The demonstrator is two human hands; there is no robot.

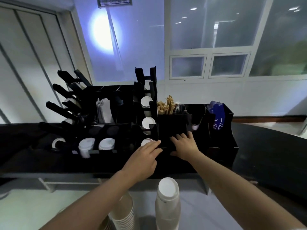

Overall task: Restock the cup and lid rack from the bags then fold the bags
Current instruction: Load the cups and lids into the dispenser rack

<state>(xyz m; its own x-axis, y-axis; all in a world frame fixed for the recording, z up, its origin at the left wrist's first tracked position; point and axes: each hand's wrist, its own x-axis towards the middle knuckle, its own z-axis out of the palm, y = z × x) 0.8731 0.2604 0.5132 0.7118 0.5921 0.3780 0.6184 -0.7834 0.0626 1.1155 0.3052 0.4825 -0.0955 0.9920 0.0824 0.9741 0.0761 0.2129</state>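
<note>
Both hands' grip (pixel 166 146) flat, fingers straight, against black rack (pixel 172 128) holding stirrers (pixel 166 106).

Self-service drinks station in a café or canteen

A black cup and lid rack (pixel 116 117) stands on a dark counter (pixel 265 146), holding white paper cups (pixel 86 146), beside a black organiser (pixel 196 123) stocked with wooden stirrers (pixel 166 105) and blue sachets (pixel 216 113); frosted glass partition panels (pixel 216 27) rise behind.
</note>
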